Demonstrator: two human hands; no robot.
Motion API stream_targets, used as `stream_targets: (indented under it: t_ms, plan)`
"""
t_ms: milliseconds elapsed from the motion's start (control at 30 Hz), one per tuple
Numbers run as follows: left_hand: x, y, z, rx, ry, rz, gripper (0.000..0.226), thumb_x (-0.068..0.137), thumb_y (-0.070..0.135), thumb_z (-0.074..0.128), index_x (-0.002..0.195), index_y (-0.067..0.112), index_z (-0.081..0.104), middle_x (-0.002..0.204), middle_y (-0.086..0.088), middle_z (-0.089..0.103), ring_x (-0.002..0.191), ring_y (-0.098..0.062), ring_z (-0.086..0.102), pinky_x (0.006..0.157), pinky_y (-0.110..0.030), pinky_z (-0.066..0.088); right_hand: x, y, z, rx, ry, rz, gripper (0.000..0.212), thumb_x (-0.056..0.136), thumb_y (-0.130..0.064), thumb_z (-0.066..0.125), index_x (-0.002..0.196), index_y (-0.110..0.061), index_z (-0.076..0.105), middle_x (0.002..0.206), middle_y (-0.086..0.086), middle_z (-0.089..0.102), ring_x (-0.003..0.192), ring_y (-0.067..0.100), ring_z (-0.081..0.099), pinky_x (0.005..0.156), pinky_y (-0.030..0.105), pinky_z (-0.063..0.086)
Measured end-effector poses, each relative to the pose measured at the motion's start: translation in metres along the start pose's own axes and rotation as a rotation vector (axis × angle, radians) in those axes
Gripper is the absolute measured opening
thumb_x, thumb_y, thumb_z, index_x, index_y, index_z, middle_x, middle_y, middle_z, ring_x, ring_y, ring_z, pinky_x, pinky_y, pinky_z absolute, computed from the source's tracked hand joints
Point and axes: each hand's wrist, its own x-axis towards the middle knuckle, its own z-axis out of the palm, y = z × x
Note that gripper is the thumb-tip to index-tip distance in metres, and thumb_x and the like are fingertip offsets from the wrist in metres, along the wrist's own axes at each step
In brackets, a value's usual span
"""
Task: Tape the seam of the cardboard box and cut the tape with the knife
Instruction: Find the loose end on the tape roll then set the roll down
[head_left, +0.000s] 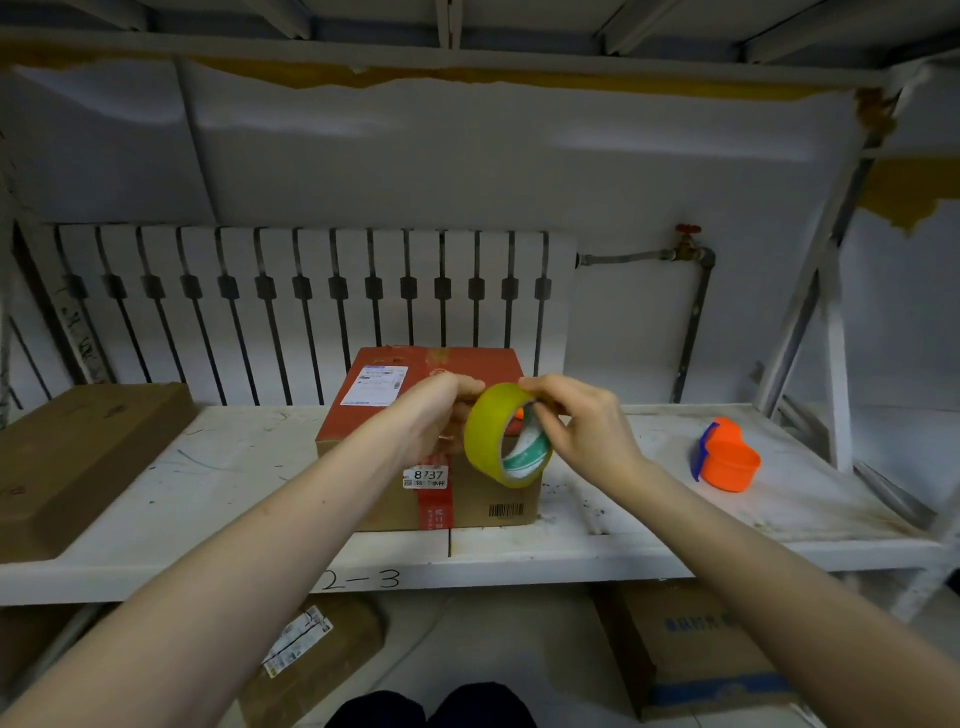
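Note:
A cardboard box (395, 395) with a red top, a white shipping label and red tape down its front stands on the white shelf (623, 525). A yellow tape roll (488, 441) is held upright in the air just in front of the box. My right hand (587, 426) grips the roll through its core and over its top. My left hand (441, 415) pinches at the roll's upper left rim. No knife is clearly visible; a small orange bit shows behind the roll.
An orange and blue tape dispenser (727, 457) lies on the shelf to the right. A flat brown carton (78, 457) sits at the left. More cartons (691, 649) lie on the floor below. A radiator (301, 306) and pipe stand behind the shelf.

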Motion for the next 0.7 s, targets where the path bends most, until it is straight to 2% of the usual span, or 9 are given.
stream_targets:
  t_ms: [67,133,233,333,433,500,600,667,700]
  plan:
    - [0.004,-0.002,0.006,0.075,0.025,0.021,0.017,0.090,0.030,0.055,0.089,0.015,0.064,0.095,-0.005,0.068,0.096,-0.025,0.060,0.097,-0.043,0.043,-0.002,0.005,-0.001,0.006,-0.005,0.013,0.022,0.085,-0.007,0.063,0.106,-0.012,0.066,0.100,0.004,0.071,0.086,0.020,0.068,0.073,0.042,0.058]
    - [0.008,-0.003,0.011,0.112,0.053,0.038,0.018,0.088,0.030,0.058,0.095,0.015,0.065,0.096,-0.007,0.068,0.097,-0.026,0.061,0.097,-0.045,0.044,-0.006,0.007,-0.004,-0.032,0.007,-0.018,0.025,0.084,-0.008,0.063,0.108,-0.013,0.066,0.108,0.004,0.070,0.090,0.020,0.067,0.073,0.040,0.059]
    - [0.012,-0.004,0.021,0.101,0.040,0.021,0.026,0.086,0.028,0.059,0.105,0.011,0.065,0.103,-0.011,0.068,0.098,-0.028,0.061,0.091,-0.041,0.046,-0.013,0.010,-0.011,-0.173,0.036,-0.114,0.029,0.083,-0.016,0.063,0.112,-0.019,0.062,0.116,0.002,0.065,0.093,0.017,0.064,0.062,0.029,0.055]
    - [0.015,-0.004,0.031,0.098,0.016,-0.002,0.038,0.083,0.032,0.063,0.113,0.009,0.062,0.112,-0.013,0.066,0.103,-0.030,0.060,0.094,-0.043,0.046,-0.019,0.020,-0.012,-0.208,0.049,-0.234,0.018,0.083,-0.014,0.064,0.100,-0.015,0.065,0.101,0.005,0.067,0.088,0.020,0.062,0.056,0.034,0.054]
    - [0.017,-0.005,0.042,0.123,-0.023,-0.001,0.032,0.082,0.037,0.063,0.103,0.015,0.067,0.107,-0.012,0.069,0.102,-0.031,0.061,0.099,-0.046,0.043,-0.024,0.029,-0.015,-0.190,0.093,-0.242,0.012,0.084,-0.012,0.064,0.095,-0.014,0.070,0.092,0.005,0.068,0.080,0.020,0.062,0.052,0.036,0.051]
    - [0.020,-0.005,0.049,0.143,-0.017,0.020,0.033,0.079,0.035,0.068,0.102,0.012,0.068,0.105,-0.013,0.070,0.100,-0.030,0.063,0.095,-0.043,0.047,-0.028,0.033,-0.019,-0.193,0.114,-0.261,0.012,0.085,-0.014,0.063,0.093,-0.016,0.072,0.090,0.003,0.070,0.078,0.020,0.061,0.050,0.034,0.050]
    - [0.023,-0.006,0.060,0.105,-0.031,-0.011,0.035,0.081,0.025,0.068,0.110,0.005,0.065,0.106,-0.014,0.068,0.093,-0.028,0.062,0.079,-0.036,0.048,-0.034,0.040,-0.026,-0.151,0.117,-0.234,0.013,0.083,-0.018,0.065,0.092,-0.018,0.074,0.095,0.002,0.071,0.082,0.017,0.063,0.055,0.034,0.053]
    - [0.023,-0.006,0.063,0.078,-0.062,-0.035,0.026,0.084,0.021,0.066,0.106,0.006,0.064,0.102,-0.013,0.066,0.087,-0.025,0.061,0.071,-0.033,0.046,-0.040,0.044,-0.029,-0.104,0.054,-0.119,0.024,0.080,-0.022,0.068,0.104,-0.021,0.070,0.110,0.001,0.067,0.093,0.017,0.064,0.064,0.035,0.056]
    - [0.023,-0.005,0.066,0.075,-0.087,-0.034,0.021,0.085,0.020,0.064,0.102,0.008,0.064,0.100,-0.013,0.066,0.085,-0.024,0.060,0.068,-0.032,0.045,-0.045,0.046,-0.032,-0.077,0.009,-0.014,0.038,0.078,-0.025,0.071,0.115,-0.023,0.063,0.121,0.000,0.061,0.099,0.016,0.062,0.069,0.035,0.056]
